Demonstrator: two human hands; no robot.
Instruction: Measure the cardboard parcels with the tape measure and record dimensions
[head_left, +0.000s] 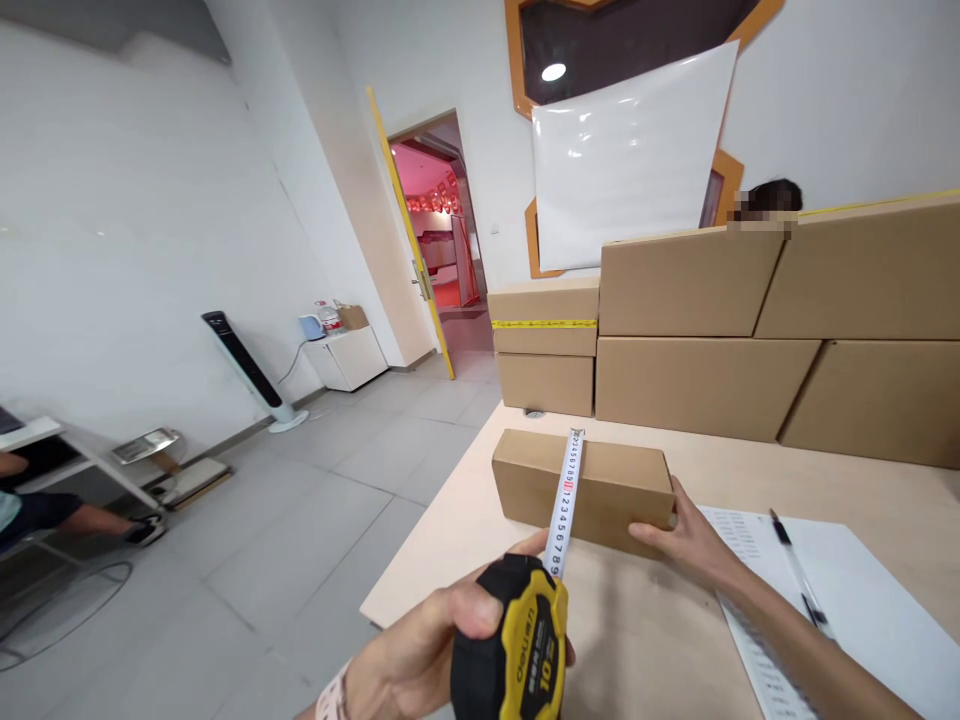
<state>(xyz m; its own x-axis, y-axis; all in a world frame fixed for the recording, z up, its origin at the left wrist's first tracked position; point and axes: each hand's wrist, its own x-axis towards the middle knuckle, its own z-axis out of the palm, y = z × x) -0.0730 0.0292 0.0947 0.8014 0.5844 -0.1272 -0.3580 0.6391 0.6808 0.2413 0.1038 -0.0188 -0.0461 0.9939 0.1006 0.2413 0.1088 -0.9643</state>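
My left hand [442, 625] is closed around a black and yellow tape measure [534, 640], low in the middle of the head view. Its white blade [564, 505] runs out away from me and lies across the top of a small brown cardboard box [536, 480], the hooked end at the box's far edge. My right hand [679, 530] grips the right end of that box, thumb on the near face and fingers behind the end. The box rests on the pale tabletop [450, 560].
Larger cardboard boxes [709, 385] are stacked behind, with a person's head [772, 205] above them. Printed paper [862, 570] and a pen [799, 565] lie at right. Floor, a tower fan [251, 365], an open door [412, 240] and a seated person's leg [97, 520] are left.
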